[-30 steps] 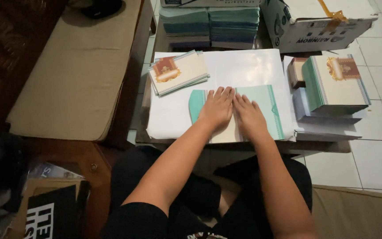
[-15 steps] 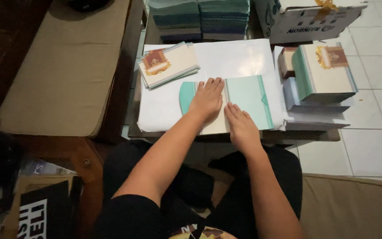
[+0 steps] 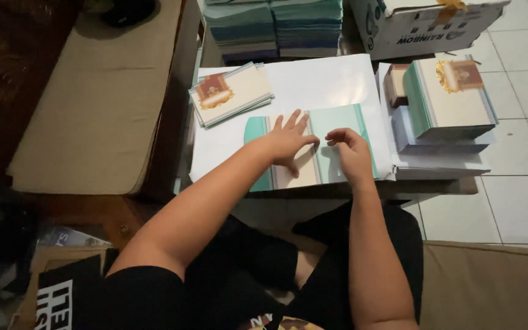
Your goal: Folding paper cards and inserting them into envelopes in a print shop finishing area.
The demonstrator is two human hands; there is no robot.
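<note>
White sheet backs a thin, light, creasable card: left hand presses fingers spread; right hand fingertips pinch its flap edge.

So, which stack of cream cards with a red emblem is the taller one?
The stack right of the hands, on the pale blue pile near the floor tiles. It is clearly thick; the fanned stack at upper left holds only a few cards.

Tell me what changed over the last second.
The left hand lifted from flat pressing and spread its fingers on the card. The right hand slid back toward the middle fold, fingers curled. The card now shows a cream panel. The small stack and big stack stayed put.
</note>
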